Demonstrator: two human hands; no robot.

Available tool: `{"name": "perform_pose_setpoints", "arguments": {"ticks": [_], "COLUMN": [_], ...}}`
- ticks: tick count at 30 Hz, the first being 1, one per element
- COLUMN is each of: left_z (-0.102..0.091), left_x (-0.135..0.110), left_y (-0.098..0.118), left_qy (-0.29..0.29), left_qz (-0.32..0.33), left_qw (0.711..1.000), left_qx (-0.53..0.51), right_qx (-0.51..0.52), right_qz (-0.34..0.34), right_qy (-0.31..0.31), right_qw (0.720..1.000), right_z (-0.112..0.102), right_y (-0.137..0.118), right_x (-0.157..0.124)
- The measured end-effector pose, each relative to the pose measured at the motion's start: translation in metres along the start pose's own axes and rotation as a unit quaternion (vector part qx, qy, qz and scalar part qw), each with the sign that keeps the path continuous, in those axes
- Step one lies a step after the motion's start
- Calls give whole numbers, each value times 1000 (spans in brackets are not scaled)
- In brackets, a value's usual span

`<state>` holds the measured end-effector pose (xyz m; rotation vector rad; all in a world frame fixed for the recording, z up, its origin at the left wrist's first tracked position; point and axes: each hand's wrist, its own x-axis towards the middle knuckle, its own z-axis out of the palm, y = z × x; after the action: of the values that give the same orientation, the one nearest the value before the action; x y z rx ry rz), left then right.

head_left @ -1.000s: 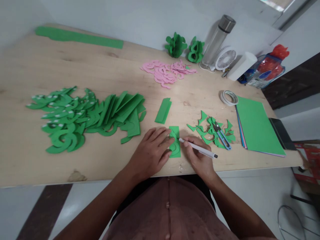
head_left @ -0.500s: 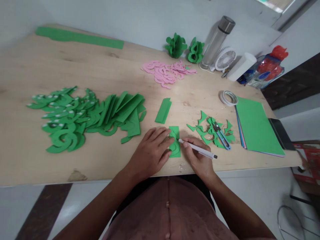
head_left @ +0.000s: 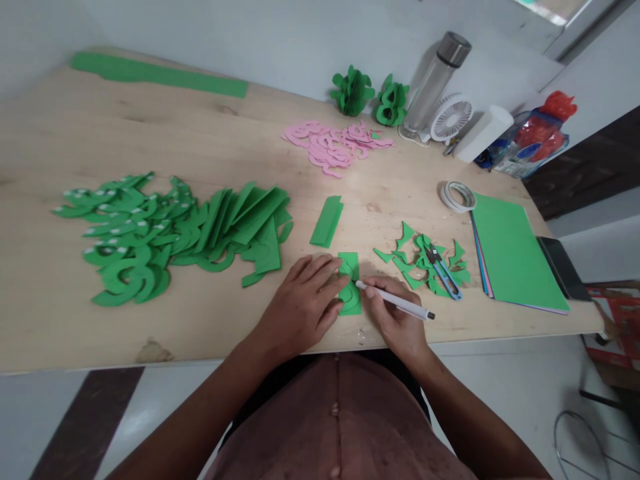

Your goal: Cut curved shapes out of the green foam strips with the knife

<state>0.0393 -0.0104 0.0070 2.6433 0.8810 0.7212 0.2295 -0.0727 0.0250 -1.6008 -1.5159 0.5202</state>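
My left hand lies flat with its fingers stretched over the left side of a small green paper rectangle, pressing it to the table. On that paper sits a curved green cutout, partly under my fingers. A white pen with a dark end is gripped in my right hand, its tip at the right edge of the cutout. Just beyond lies a folded green paper strip. To the right, blue-handled thread snips rest on green paper scraps.
Heaped green cutouts and folded green papers cover the left. Pink cutouts lie farther back, before two green paper shapes. A bottle, small fan, tape rolls and a paper stack stand right.
The pen tip has shifted slightly down along the cutout's edge, with my right hand moving a little. My left hand stays in place.
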Motion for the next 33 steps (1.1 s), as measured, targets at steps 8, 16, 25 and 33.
{"name": "perform_pose_setpoints", "arguments": {"ticks": [8, 16, 25, 33], "left_z": [-1, -1, 0, 1], "left_x": [0, 1, 0, 0], "left_y": [0, 0, -1, -1], "left_qy": [-5, -2, -7, -5], "left_qz": [-3, 3, 0, -4], "left_qw": [1000, 1000, 1000, 1000], "left_qx": [2, 4, 6, -3], "right_qx": [5, 16, 47, 71], "right_qz": [1, 0, 20, 43], "right_qy": [4, -3, -18, -62], "right_qw": [1000, 1000, 999, 995], "right_z": [1, -2, -2, -5], "right_y": [-4, -4, -4, 0], "right_x": [1, 8, 12, 17]}}
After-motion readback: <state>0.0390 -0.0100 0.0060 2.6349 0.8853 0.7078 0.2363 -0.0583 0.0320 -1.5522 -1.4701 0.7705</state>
